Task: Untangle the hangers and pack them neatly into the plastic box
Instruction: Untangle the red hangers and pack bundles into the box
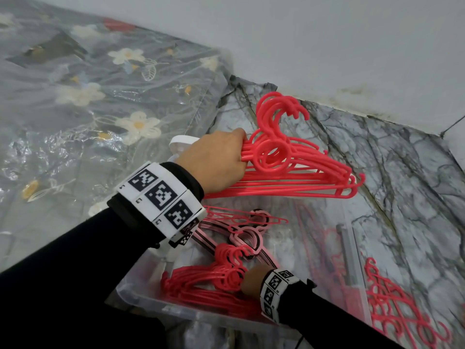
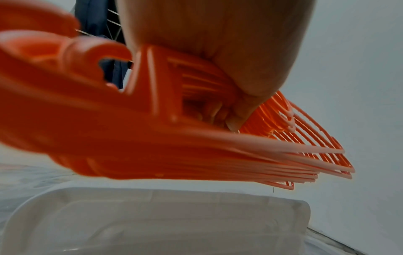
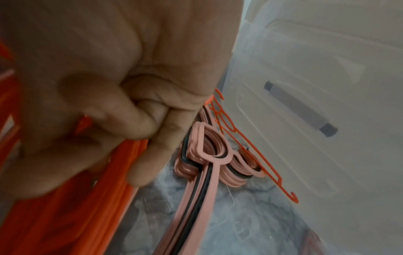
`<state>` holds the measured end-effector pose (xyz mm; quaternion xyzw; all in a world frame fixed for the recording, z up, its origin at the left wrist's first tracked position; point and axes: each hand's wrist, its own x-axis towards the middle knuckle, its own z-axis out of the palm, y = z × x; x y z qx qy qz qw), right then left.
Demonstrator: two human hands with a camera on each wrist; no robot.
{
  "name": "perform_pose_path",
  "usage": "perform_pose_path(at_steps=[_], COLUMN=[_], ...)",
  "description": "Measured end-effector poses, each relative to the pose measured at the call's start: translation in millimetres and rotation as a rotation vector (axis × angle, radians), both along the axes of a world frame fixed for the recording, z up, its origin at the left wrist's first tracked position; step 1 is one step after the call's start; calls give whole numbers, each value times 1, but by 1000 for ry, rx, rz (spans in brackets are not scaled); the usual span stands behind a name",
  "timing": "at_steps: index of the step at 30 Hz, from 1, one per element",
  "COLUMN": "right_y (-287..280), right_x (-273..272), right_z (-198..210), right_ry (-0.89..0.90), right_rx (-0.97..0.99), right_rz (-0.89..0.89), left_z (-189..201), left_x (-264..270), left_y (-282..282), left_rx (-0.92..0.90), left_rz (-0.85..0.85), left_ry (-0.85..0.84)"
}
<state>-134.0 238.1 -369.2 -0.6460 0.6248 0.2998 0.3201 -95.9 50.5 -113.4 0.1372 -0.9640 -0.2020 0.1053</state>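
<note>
The left hand (image 1: 214,157) grips a stack of red hangers (image 1: 289,170) above the clear plastic box (image 1: 141,295), long axis level, hooks pointing up toward the wall (image 1: 327,46). The right hand (image 1: 251,279), fingers curled, seems to clutch a second red bundle (image 1: 201,283) inside the box, beside slim pink hangers (image 3: 209,155). Marbled floor (image 1: 377,147) lies open toward the wall.

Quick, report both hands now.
Left hand: grips the raised red hanger bundle.
Right hand: fingers curled round the red hangers in the box.
</note>
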Motion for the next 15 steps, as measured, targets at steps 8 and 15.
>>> perform_pose_path(at_steps=[8, 15], right_y=[5, -11], right_x=[-6, -14], right_z=[20, 89], right_ry=[-63, -236], right_rx=[-72, 82], right_rz=[-127, -234], left_z=[2, 4], left_x=[-2, -2], left_y=[-2, -6], left_rx=[40, 16], left_rz=[26, 52], left_ry=[32, 34])
